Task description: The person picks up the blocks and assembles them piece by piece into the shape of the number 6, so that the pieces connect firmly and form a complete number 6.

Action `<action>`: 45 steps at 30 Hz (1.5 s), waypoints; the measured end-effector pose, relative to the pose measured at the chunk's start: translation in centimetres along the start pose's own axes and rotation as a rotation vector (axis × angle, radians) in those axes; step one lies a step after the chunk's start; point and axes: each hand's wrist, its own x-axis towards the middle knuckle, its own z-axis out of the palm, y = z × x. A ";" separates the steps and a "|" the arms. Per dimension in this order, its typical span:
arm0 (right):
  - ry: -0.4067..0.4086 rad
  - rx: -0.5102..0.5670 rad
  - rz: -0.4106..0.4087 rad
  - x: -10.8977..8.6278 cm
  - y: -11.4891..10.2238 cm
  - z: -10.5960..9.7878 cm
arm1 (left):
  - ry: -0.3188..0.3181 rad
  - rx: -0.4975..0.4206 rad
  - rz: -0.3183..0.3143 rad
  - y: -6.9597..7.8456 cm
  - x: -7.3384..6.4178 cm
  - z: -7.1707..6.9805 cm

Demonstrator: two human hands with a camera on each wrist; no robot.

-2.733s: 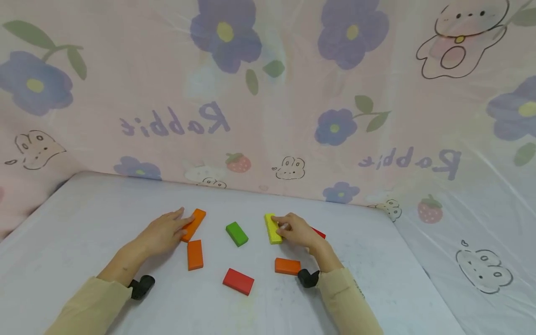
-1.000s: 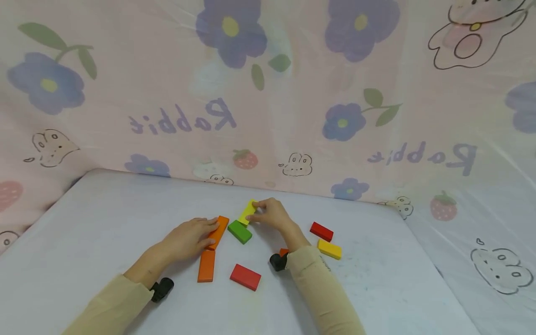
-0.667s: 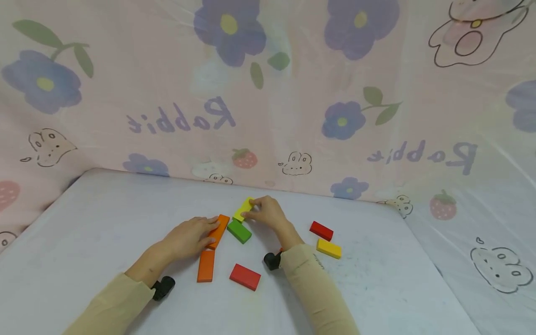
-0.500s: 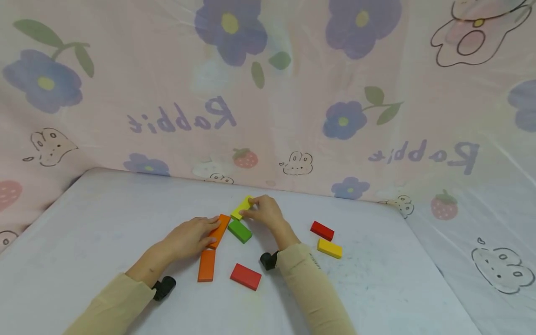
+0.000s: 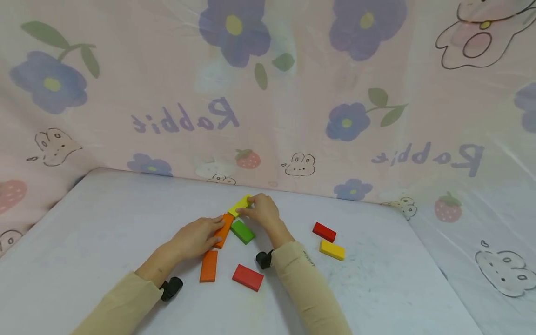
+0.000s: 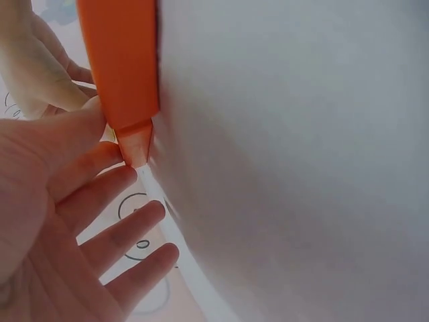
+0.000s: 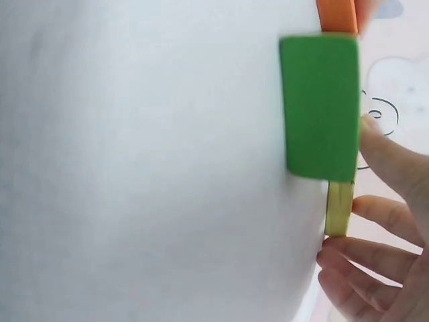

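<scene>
My left hand (image 5: 196,238) holds an orange block (image 5: 225,229) by its sides, thumb near one end and fingertips toward the other. With thumb and fingers, my right hand (image 5: 266,213) pinches a yellow block (image 5: 237,207), whose near end is right at the far end of that orange block. Together the two form a bent line. A second orange block (image 5: 208,266) lies just below the held one. Beside the joint sits a green block (image 5: 243,232). In the right wrist view, the green block (image 7: 322,107) partly covers the yellow one (image 7: 340,208).
A red block (image 5: 248,278) lies at the front middle of the white table (image 5: 389,279). Farther right are a dark red block (image 5: 324,231) and another yellow block (image 5: 332,250). Behind the table hangs a patterned curtain (image 5: 293,116).
My right hand has carried the yellow block leftward, past the green one, to the held orange block's end. Earlier, my left hand shifted that orange block right. My right forearm now hides another orange block.
</scene>
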 end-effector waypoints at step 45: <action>-0.036 -0.065 -0.011 -0.5 -1.1 0.0 | 0.020 -0.025 -0.057 0.9 -0.2 0.4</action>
